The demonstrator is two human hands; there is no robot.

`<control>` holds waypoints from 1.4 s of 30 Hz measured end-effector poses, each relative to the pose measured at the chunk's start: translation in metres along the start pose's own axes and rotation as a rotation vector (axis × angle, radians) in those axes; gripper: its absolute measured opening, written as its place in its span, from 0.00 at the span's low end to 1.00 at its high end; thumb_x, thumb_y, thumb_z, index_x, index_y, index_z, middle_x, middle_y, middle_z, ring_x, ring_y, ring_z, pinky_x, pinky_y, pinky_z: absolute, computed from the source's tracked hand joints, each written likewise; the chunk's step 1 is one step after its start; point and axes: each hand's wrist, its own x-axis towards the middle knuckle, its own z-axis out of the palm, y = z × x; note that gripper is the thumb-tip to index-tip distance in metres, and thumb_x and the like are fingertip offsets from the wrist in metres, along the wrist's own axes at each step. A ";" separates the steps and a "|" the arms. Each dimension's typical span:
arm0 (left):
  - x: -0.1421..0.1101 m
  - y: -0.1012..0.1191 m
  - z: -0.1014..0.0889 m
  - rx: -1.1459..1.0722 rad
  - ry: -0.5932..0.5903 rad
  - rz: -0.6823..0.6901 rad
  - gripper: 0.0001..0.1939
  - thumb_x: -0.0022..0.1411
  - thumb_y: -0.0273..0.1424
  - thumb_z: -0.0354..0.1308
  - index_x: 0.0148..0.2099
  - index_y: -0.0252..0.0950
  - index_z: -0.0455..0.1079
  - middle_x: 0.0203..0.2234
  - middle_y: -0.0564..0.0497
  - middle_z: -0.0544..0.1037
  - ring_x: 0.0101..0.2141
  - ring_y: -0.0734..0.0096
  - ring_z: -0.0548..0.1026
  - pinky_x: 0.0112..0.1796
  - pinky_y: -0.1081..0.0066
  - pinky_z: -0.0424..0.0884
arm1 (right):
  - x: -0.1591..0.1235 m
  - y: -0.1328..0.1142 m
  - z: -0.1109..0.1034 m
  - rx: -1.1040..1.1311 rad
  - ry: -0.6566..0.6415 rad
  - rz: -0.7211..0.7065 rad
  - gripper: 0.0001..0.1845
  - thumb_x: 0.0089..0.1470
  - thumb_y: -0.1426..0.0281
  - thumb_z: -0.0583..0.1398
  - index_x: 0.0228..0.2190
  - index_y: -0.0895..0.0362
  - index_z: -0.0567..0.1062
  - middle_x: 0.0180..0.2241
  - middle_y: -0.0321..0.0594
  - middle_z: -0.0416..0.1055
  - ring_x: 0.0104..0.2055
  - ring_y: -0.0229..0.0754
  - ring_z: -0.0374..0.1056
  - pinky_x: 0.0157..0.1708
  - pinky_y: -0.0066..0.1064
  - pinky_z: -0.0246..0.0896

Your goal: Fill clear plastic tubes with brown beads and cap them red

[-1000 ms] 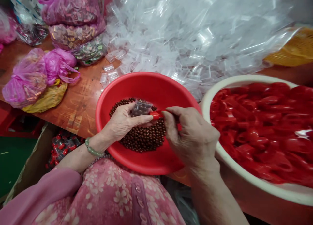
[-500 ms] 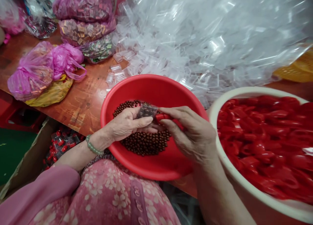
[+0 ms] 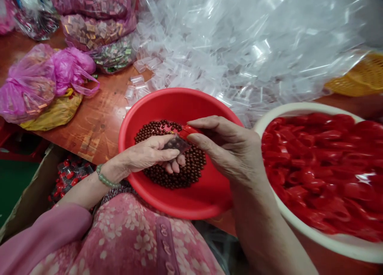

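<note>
Over a red basin (image 3: 215,199), my left hand (image 3: 149,153) grips a small clear plastic container (image 3: 176,144) with dark beads showing inside. My right hand (image 3: 227,147) pinches a red plastic cap (image 3: 188,130) at the container's upper right end. Whether the cap is seated on it or just touching, I cannot tell. Below both hands, a heap of brown beads (image 3: 173,177) lies in the basin.
On the right stands a white-rimmed tub (image 3: 302,223) full of red plastic caps (image 3: 317,167). Clear plastic containers (image 3: 227,55) are piled behind the basin. Pink bags (image 3: 30,83) lie at the left. Below them, a cardboard box (image 3: 30,199) holds capped containers (image 3: 70,175).
The container has tilted, its capped end now pointing up and right. My right hand has risen slightly with the red cap. The whole view has shifted a little.
</note>
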 end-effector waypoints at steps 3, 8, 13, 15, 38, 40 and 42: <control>-0.001 0.002 -0.001 0.007 -0.004 -0.015 0.19 0.59 0.42 0.65 0.41 0.31 0.68 0.32 0.50 0.76 0.27 0.79 0.75 0.31 0.77 0.73 | 0.002 0.002 0.000 -0.007 -0.035 -0.032 0.06 0.52 0.70 0.66 0.35 0.52 0.80 0.33 0.36 0.78 0.35 0.37 0.74 0.37 0.30 0.72; -0.003 0.004 -0.003 -0.040 0.009 -0.010 0.17 0.60 0.40 0.65 0.40 0.31 0.68 0.32 0.50 0.76 0.28 0.79 0.75 0.32 0.77 0.72 | -0.002 0.006 -0.010 -0.071 -0.017 0.013 0.07 0.51 0.68 0.67 0.35 0.51 0.81 0.34 0.37 0.79 0.36 0.40 0.74 0.36 0.33 0.73; -0.002 0.005 -0.004 -0.087 0.019 0.001 0.18 0.58 0.39 0.66 0.42 0.32 0.70 0.33 0.50 0.76 0.30 0.77 0.76 0.33 0.75 0.72 | -0.012 0.010 -0.022 -0.071 0.062 0.065 0.08 0.49 0.70 0.68 0.35 0.49 0.81 0.32 0.34 0.79 0.33 0.38 0.74 0.34 0.31 0.73; -0.002 0.005 -0.004 -0.093 0.018 -0.004 0.18 0.58 0.38 0.67 0.44 0.32 0.70 0.34 0.49 0.77 0.32 0.76 0.77 0.34 0.74 0.72 | -0.013 0.010 -0.022 -0.051 0.088 0.083 0.08 0.49 0.70 0.69 0.34 0.48 0.81 0.31 0.33 0.79 0.32 0.37 0.74 0.33 0.30 0.72; 0.001 0.001 0.003 0.187 0.132 0.111 0.07 0.62 0.31 0.60 0.37 0.33 0.67 0.29 0.53 0.74 0.29 0.79 0.72 0.34 0.74 0.69 | -0.014 -0.004 0.023 -0.098 0.217 -0.003 0.04 0.53 0.68 0.66 0.33 0.52 0.77 0.33 0.36 0.78 0.34 0.39 0.75 0.36 0.34 0.74; 0.001 0.002 0.005 0.268 0.170 0.095 0.02 0.62 0.26 0.56 0.38 0.33 0.66 0.28 0.53 0.73 0.28 0.79 0.71 0.34 0.73 0.69 | -0.014 -0.003 0.022 -0.042 0.209 0.024 0.04 0.51 0.68 0.67 0.32 0.52 0.78 0.32 0.35 0.78 0.34 0.39 0.75 0.36 0.34 0.75; 0.001 0.002 0.006 0.335 0.187 0.071 0.02 0.62 0.24 0.53 0.39 0.33 0.65 0.28 0.53 0.72 0.27 0.79 0.70 0.33 0.73 0.68 | -0.014 -0.001 0.021 -0.008 0.202 0.038 0.05 0.50 0.70 0.68 0.32 0.52 0.79 0.31 0.35 0.78 0.34 0.38 0.75 0.37 0.33 0.75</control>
